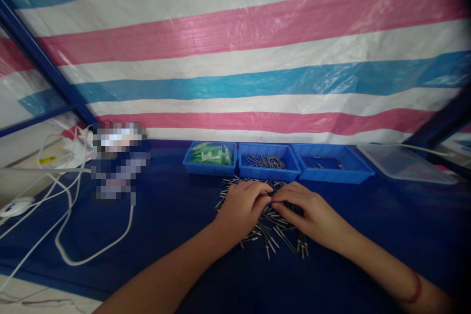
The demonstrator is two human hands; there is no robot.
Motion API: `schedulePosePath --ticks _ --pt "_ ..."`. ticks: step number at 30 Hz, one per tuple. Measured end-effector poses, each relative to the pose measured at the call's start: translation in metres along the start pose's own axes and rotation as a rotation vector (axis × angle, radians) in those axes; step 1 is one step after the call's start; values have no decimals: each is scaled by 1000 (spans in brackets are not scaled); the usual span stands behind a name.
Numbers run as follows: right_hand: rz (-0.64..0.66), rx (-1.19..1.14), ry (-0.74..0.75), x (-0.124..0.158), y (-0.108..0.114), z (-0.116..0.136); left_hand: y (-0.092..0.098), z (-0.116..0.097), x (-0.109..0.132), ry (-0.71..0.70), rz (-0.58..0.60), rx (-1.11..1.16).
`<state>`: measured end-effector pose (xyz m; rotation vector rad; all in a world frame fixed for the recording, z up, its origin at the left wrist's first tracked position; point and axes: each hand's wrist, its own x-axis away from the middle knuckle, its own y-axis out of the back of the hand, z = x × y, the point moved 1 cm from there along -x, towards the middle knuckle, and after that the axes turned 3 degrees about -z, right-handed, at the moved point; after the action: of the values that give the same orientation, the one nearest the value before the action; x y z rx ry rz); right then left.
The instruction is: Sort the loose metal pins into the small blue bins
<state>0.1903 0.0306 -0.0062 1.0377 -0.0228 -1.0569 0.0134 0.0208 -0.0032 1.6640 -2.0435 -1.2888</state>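
Observation:
A loose pile of pop rivets (270,228), slim metal pins with thicker ends, lies on the blue table in front of me. Over its left side is my left hand (245,206), its thumb and fingers pinched together. My right hand (312,211) comes in from the right, also pinching, and its fingertips nearly meet those of the left above the pile. What sits between the fingertips is too small and shaded to make out. Just behind the pile, the middle blue bin (270,171) has many rivets in it, while the right blue bin (336,175) has only a few.
The left blue bin (209,169) holds green and clear plastic packets (211,154). A translucent lid (408,164) lies at the back right. White cables (69,206) loop across the left of the blue table (158,235). Behind everything hangs a striped plastic sheet (235,73).

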Motion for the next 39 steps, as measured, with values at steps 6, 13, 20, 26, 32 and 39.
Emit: schedulePosePath --ticks 6,13,20,26,32,39 --pt "-78 -105 -92 1 -1 1 0 2 -1 119 -48 284" --pt "-141 -40 20 3 4 7 0 1 0 216 -33 458" --pt "-163 -82 -132 2 4 1 -7 1 -1 262 -118 664" --pt "-145 -314 -316 4 -5 2 -5 -3 -1 274 -168 739" --pt "-69 -416 -341 3 -7 9 -4 -2 -1 273 -184 616" --pt "-35 -402 -285 2 -8 10 -6 -1 1 253 -155 692"
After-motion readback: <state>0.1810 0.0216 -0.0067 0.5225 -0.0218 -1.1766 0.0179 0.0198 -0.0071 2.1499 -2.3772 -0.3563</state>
